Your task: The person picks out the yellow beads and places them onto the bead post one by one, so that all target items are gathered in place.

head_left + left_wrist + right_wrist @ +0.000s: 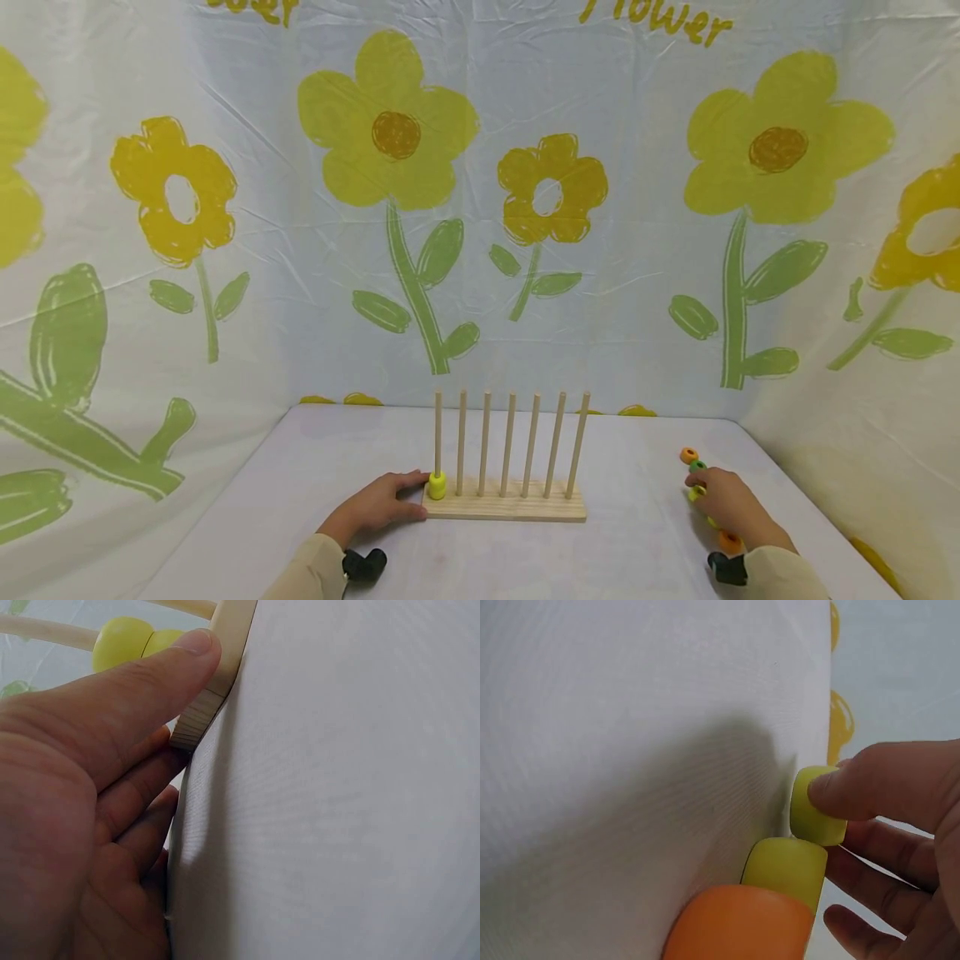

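A wooden peg rack (502, 507) with several upright pegs stands on the table. Two yellow beads (437, 486) are stacked on its leftmost peg. My left hand (378, 502) grips the left end of the rack's base, thumb on the near side, as the left wrist view shows close up. Over at the right, my right hand (731, 502) pinches a yellow bead (814, 814) between thumb and fingers. Right beside that bead, another yellow bead (786, 870) and an orange bead (742, 926) lie on the table, partly covered by the hand in the head view.
Beyond the right hand, a green bead (697, 466) and an orange bead (688, 455) continue the row of beads. A white table (600, 558) carries everything. Flower-printed cloth (630, 250) hangs behind and at both sides.
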A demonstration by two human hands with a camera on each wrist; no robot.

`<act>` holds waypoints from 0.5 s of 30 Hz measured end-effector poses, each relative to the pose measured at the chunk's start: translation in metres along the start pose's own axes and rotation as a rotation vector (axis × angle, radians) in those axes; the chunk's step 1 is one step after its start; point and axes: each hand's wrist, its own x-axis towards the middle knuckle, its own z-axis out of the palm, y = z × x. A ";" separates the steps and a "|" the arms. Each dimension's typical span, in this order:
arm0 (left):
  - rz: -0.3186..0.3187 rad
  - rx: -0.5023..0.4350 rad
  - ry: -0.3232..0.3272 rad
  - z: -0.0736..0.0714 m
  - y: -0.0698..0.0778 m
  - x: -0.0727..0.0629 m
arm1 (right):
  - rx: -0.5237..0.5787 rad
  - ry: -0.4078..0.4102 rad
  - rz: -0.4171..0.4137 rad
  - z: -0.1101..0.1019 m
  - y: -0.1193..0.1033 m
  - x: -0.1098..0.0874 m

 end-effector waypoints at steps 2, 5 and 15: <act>0.003 -0.003 0.000 0.000 0.000 0.000 | 0.004 0.005 -0.004 -0.001 -0.002 -0.001; 0.004 -0.001 0.000 -0.001 0.001 0.000 | 0.023 0.012 -0.007 -0.003 -0.007 -0.002; -0.025 0.005 0.009 0.001 0.000 0.001 | 0.055 0.073 -0.103 -0.012 -0.019 -0.006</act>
